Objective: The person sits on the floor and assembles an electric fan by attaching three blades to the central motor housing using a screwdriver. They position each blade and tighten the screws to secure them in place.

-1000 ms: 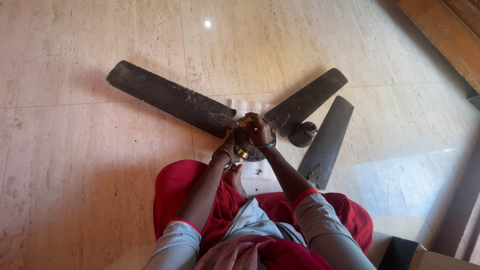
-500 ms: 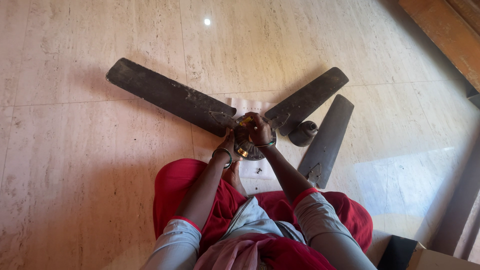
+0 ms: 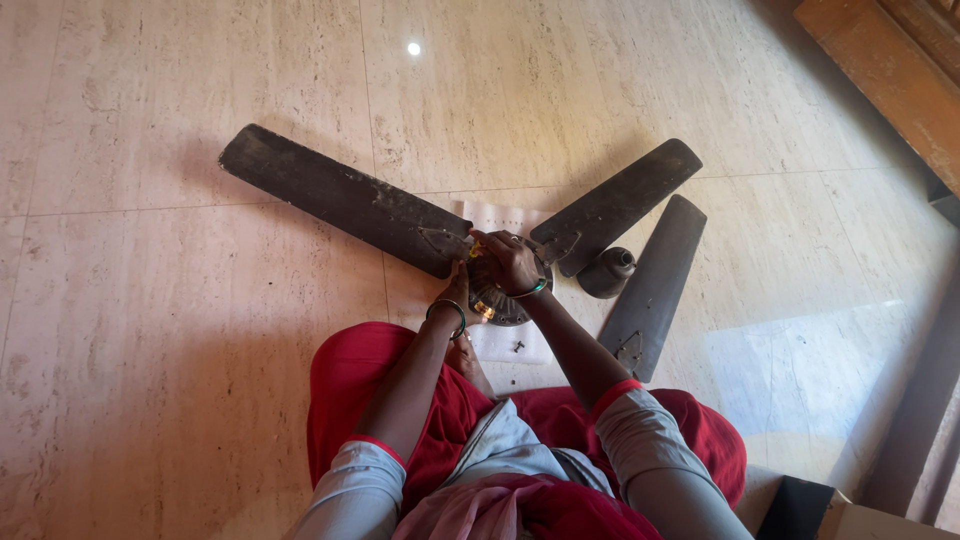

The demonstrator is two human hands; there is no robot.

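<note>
Since the earlier frame we note a small shift: our right hand (image 3: 510, 262) has slid leftward over the hub, its fingers now reaching toward the root of the long blade, and the yellow tool it held is almost hidden. Head view, item by item: fan motor hub (image 3: 500, 295), round, dark, resting on the pale tiled floor (image 3: 180, 330) just in front of our knees, atop a white paper sheet (image 3: 500, 213). Left hand (image 3: 457, 290), bangle at the wrist, fingers pressed against the hub's left edge; how firmly it grips we cannot tell. Right hand, fingers curled together on top of the hub; what they pinch we cannot tell. Long blade (image 3: 340, 198), attached, pointing up-left. Second blade (image 3: 622, 202), attached, pointing up-right. Loose blade (image 3: 655, 285), lying apart at right. Dark bell-shaped cover (image 3: 607, 272), between hub and loose blade. Small screws (image 3: 518, 346) on the paper near our foot.
</note>
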